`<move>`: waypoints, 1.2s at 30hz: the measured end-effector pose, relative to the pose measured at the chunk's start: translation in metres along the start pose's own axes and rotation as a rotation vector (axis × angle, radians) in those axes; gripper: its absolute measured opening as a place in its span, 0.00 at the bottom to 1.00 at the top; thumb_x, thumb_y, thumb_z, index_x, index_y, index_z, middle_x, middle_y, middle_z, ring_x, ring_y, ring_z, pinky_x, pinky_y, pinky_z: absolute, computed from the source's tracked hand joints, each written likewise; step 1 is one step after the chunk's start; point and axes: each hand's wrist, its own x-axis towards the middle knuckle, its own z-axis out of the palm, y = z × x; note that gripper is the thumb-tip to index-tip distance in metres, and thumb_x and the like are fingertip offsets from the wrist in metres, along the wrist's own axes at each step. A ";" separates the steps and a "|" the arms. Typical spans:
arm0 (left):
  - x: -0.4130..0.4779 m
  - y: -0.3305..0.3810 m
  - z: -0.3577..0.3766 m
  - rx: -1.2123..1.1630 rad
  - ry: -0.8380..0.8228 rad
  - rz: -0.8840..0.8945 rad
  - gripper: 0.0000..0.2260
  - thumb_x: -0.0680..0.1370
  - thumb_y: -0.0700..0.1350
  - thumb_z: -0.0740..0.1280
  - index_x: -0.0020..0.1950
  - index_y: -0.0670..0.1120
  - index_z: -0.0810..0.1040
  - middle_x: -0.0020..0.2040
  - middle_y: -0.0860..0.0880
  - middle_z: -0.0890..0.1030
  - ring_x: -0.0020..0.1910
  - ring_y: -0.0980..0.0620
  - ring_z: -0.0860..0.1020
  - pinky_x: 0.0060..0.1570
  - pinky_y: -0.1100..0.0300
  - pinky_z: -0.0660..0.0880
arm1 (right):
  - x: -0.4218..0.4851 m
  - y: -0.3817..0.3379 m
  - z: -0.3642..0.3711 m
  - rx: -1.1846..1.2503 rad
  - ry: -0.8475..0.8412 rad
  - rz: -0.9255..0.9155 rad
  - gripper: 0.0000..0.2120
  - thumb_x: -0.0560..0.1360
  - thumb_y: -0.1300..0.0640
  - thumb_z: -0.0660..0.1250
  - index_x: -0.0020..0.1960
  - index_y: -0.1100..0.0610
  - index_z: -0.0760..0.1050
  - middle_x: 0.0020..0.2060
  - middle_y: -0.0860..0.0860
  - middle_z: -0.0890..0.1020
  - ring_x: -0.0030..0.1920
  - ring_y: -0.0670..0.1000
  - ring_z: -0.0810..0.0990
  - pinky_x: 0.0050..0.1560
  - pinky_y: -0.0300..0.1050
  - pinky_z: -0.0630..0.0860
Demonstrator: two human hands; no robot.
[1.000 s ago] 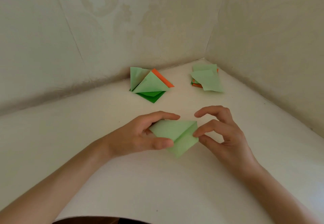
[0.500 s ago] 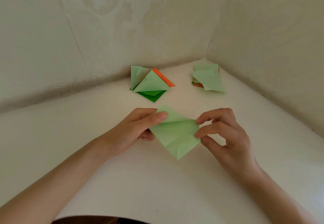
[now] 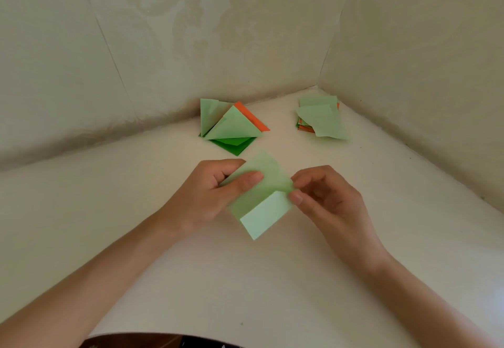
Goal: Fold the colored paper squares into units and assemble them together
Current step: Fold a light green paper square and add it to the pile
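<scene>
And there was the light green paper (image 3: pixel 260 197), held low over the white desk (image 3: pixel 245 279) between both hands, right in the middle of the view! The left hand (image 3: pixel 204 197) gripped its left side, thumb laid flat on the top face and the other fingers (image 3: pixel 231 163) curled round behind the edge. The right hand (image 3: pixel 330 203) pinched the sheet's right corner, fingertips closed on the spot where a paler flap, folded up across the lower half, met the darker upper part. Whether the bottom corner touched the desk, I could not tell. Farther back, near the wall, lay a pile of folded units (image 3: pixel 231 129) in green and orange, and well to its right, in the corner, a stack of paper squares (image 3: pixel 321 121).
</scene>
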 end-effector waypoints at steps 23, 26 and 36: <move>0.000 -0.001 0.001 -0.248 -0.170 -0.161 0.12 0.67 0.38 0.71 0.44 0.55 0.82 0.40 0.51 0.82 0.38 0.55 0.80 0.33 0.62 0.76 | 0.002 0.001 -0.005 0.444 -0.062 0.206 0.12 0.74 0.63 0.59 0.45 0.54 0.80 0.34 0.54 0.79 0.34 0.52 0.78 0.37 0.41 0.74; 0.000 -0.004 -0.006 -0.327 -0.288 -0.162 0.10 0.68 0.41 0.71 0.46 0.52 0.84 0.44 0.52 0.82 0.42 0.56 0.79 0.38 0.62 0.76 | 0.003 0.003 -0.009 0.524 -0.070 0.247 0.11 0.72 0.65 0.58 0.45 0.61 0.80 0.34 0.57 0.79 0.36 0.53 0.79 0.38 0.40 0.75; 0.002 -0.010 0.005 -0.048 -0.063 -0.121 0.06 0.69 0.40 0.74 0.42 0.47 0.80 0.39 0.52 0.83 0.36 0.56 0.79 0.35 0.62 0.76 | -0.004 0.003 -0.002 -0.220 0.021 0.085 0.10 0.75 0.64 0.66 0.49 0.49 0.73 0.35 0.45 0.79 0.38 0.44 0.75 0.43 0.32 0.69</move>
